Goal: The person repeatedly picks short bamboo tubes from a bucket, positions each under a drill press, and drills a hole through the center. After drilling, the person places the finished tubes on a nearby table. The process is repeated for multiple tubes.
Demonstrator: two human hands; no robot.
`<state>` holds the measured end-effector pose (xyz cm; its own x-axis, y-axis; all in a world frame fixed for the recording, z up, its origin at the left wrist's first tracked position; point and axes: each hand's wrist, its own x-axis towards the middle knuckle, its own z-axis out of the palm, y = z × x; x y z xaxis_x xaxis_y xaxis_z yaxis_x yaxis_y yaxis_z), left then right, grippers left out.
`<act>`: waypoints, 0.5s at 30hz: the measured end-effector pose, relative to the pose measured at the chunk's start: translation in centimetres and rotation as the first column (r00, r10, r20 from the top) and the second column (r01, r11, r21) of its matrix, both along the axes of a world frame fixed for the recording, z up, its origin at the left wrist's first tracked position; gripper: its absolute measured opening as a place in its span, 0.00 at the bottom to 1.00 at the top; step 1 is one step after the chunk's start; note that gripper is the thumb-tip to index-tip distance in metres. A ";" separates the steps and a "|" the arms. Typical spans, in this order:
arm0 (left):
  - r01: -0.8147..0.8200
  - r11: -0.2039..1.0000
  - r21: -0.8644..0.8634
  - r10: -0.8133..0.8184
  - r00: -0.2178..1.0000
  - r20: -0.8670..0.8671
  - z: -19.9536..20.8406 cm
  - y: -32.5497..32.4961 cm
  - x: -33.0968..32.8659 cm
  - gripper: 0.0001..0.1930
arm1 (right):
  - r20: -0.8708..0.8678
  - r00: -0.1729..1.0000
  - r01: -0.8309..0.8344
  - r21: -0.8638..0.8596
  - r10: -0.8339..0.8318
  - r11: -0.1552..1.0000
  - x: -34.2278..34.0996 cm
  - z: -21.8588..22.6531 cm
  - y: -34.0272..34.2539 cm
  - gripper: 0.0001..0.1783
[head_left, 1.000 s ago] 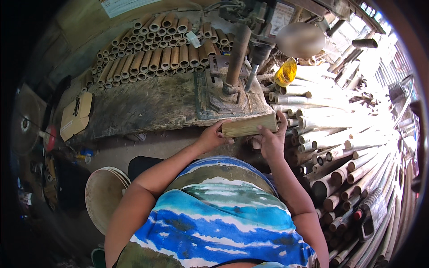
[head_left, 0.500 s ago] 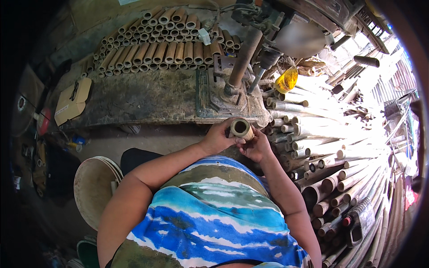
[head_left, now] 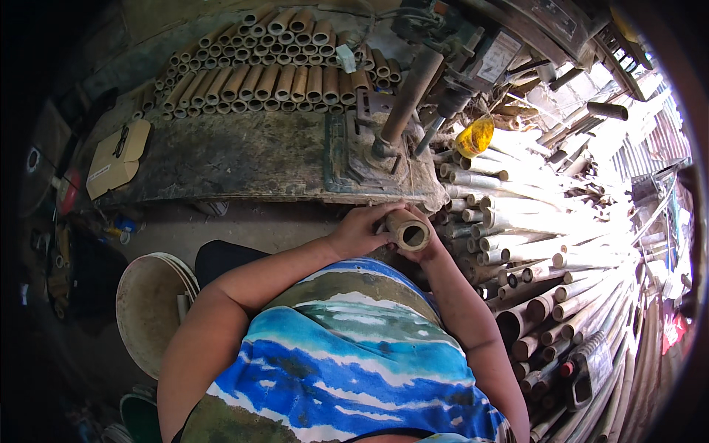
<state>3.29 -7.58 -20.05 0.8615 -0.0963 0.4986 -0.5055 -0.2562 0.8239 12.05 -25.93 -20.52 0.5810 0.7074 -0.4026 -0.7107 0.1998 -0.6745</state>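
Between my two hands is a short bamboo tube (head_left: pixel 403 221), its hollow end tilted up toward me. My left hand (head_left: pixel 362 230) wraps the tube's left side, fingers closed on it. On the other side my right hand (head_left: pixel 426 240) grips it too, with part of its fingers hidden behind the tube. Both hands are just in front of the workbench edge, below the drill press base (head_left: pixel 363 166). Stacked bamboo tubes (head_left: pixel 255 85) of similar length lie in rows along the back of the bench.
The drill press column (head_left: pixel 410 96) rises at the bench's right end. Long bamboo poles (head_left: pixel 532 221) fill the right side, with a yellow container (head_left: pixel 474 137) above them and a plastic jug (head_left: pixel 591 369) on them. A white bucket (head_left: pixel 151 314) stands at left; flat cardboard (head_left: pixel 118 162) lies on the bench.
The bamboo tube has tipped, its open end swinging down and to the right toward me. Both hands have shifted their grip around it.
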 end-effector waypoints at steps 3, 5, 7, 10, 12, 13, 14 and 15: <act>-0.011 0.999 -0.039 0.013 1.000 0.028 -1.0 0.3 0.2 0.38 | -0.007 0.993 -0.120 -0.008 0.120 0.993 0.2 0.0 -0.1 0.22; -0.013 0.998 -0.063 0.013 1.000 0.001 -1.4 0.5 0.3 0.38 | -0.102 0.992 -0.072 0.007 0.072 0.997 0.2 0.0 0.0 0.25; -0.021 0.996 -0.083 0.016 0.998 -0.060 -1.5 0.8 0.3 0.36 | -0.137 0.989 -0.068 -0.036 0.062 0.997 0.1 -0.1 0.1 0.27; -0.040 0.995 -0.088 0.028 0.991 -0.133 -1.3 1.1 0.4 0.34 | -0.118 0.989 -0.103 -0.140 0.087 0.985 0.1 -0.1 0.5 0.28; -0.059 0.994 -0.088 0.047 0.990 -0.133 -1.2 1.4 0.4 0.31 | -0.132 0.988 -0.102 -0.139 0.084 0.985 -0.1 0.1 0.8 0.30; -0.069 0.994 -0.089 0.057 0.990 -0.131 -1.2 1.5 0.4 0.30 | -0.116 0.990 -0.105 -0.171 0.086 0.980 -0.1 0.2 0.9 0.31; -0.070 0.993 -0.099 0.057 0.990 -0.128 -1.2 1.4 0.4 0.30 | -0.113 0.991 -0.092 -0.209 0.070 0.974 -0.1 0.3 1.1 0.32; -0.074 0.991 -0.108 0.061 0.991 -0.120 -1.3 1.4 0.5 0.30 | -0.112 0.991 -0.096 -0.219 0.072 0.971 -0.2 0.4 1.2 0.32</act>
<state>3.80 -6.22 -21.34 0.9169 0.0151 0.3989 -0.3891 -0.1894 0.9015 11.90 -24.69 -20.16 0.4706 0.6374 -0.6102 -0.7864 -0.0107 -0.6176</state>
